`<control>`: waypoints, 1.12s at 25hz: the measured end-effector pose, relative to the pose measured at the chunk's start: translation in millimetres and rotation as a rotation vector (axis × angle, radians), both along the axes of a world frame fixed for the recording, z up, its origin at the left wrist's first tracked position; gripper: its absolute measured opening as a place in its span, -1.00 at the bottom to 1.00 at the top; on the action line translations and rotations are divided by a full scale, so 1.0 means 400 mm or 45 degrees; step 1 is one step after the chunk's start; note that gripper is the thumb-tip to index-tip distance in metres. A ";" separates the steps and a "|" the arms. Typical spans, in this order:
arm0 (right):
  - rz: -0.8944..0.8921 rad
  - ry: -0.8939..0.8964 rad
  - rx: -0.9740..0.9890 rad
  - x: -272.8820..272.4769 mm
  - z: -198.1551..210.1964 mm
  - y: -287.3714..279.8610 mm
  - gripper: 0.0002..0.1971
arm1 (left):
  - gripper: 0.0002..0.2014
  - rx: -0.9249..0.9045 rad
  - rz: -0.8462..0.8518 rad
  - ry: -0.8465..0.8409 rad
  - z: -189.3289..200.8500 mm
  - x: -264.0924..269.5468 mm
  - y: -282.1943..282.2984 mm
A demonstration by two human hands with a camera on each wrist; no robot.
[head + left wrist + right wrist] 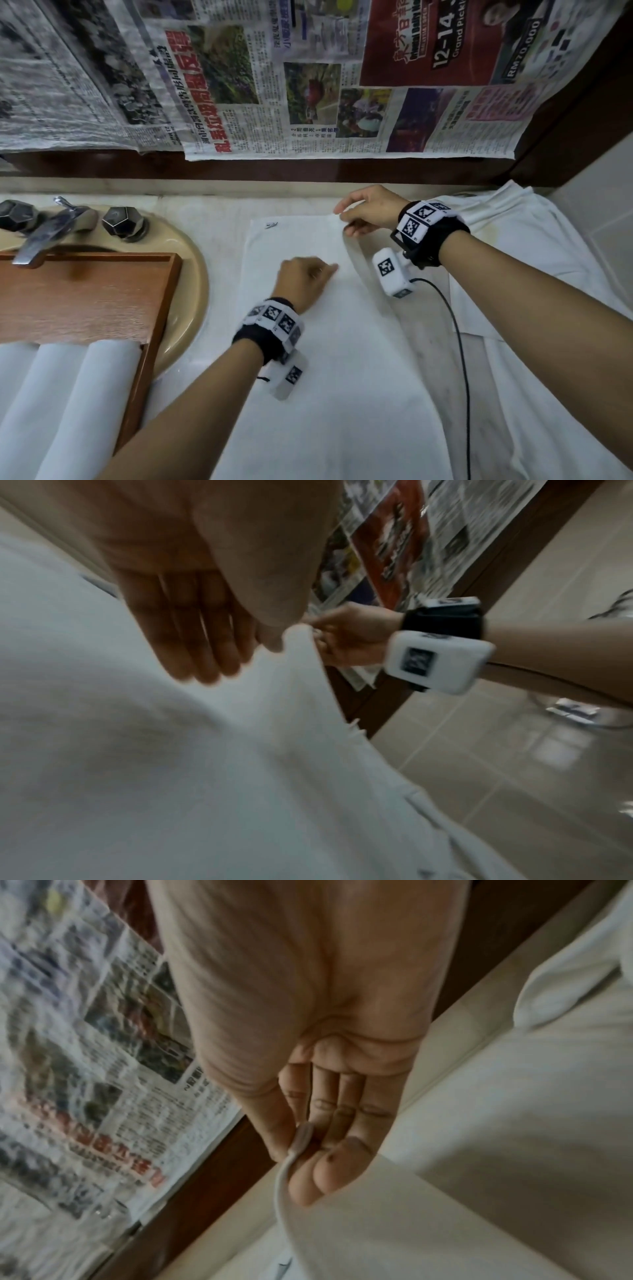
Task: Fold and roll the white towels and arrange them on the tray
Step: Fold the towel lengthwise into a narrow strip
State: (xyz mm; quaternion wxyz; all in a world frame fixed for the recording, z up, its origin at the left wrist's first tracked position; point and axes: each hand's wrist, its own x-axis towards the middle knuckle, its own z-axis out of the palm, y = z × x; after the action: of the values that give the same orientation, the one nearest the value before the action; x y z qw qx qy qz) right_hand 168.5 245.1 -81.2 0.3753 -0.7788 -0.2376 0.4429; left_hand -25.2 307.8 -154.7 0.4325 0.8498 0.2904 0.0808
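Nearest me, three rolled towels (65, 404) lie side by side at the near end of the wooden tray (102, 294), which rests over the sink (191, 284). The towel (329, 359) I am working on lies spread lengthwise on the worktop (205, 209), running away from me. It is soft and limp, light enough to lift by an edge, and I judge it will sag and crease wherever it is unsupported, so it needs holding at corners and hems, not in the middle.

My left hand (303, 279) rests on the cloth partway up. In the left wrist view its fingers (205, 647) lie fairly straight over the towel, pressing rather than grasping. Further off, my right hand (368, 210) pinches the far right corner between thumb and fingers (315, 1177) and lifts it clear of the worktop; the hem curves up from the surface to that grip.

Terry cloth is not slippery, so I expect a light pinch will hold. Beyond, more white towels (534, 240) lie heaped at the right, and newspaper (274, 85) hangs over the back wall.
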 end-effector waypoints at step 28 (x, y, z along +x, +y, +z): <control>0.206 -0.842 -0.005 -0.197 -0.090 0.259 -0.83 | -0.60 -0.614 0.594 0.114 -0.019 -0.301 0.034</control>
State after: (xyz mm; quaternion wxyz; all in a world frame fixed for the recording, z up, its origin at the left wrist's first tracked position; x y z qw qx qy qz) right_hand 89.9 348.8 -117.3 0.2401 -0.8596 -0.4068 0.1950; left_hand -145.7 321.6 -162.3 0.5776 0.6364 0.5065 0.0691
